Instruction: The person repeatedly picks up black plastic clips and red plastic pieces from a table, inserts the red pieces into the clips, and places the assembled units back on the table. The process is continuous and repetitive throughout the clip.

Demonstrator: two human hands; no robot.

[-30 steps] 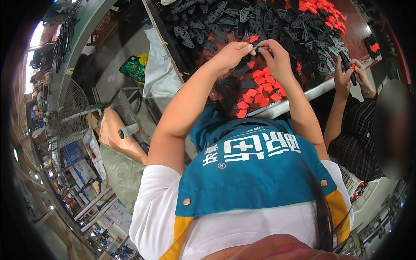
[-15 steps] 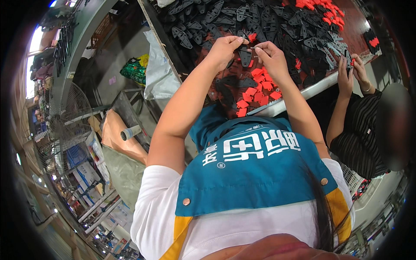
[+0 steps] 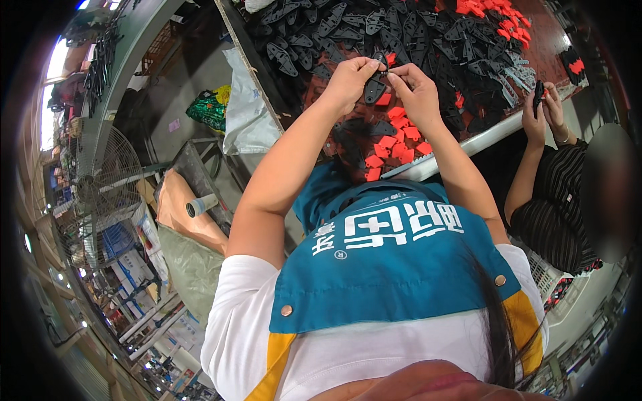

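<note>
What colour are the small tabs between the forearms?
Bright red tabs, best in the head view.

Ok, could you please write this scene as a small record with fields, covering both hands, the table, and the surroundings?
Left hand: pinches a black part
Right hand: fingertips close to that part; contact unclear
Table: reddish-brown top
Table, near side: loose red pieces
Table, far side: heap of black parts
Table, far right: more red pieces
Right of person: co-worker's hands, holding a dark item
Left of table: whitish bag, large fan
</note>
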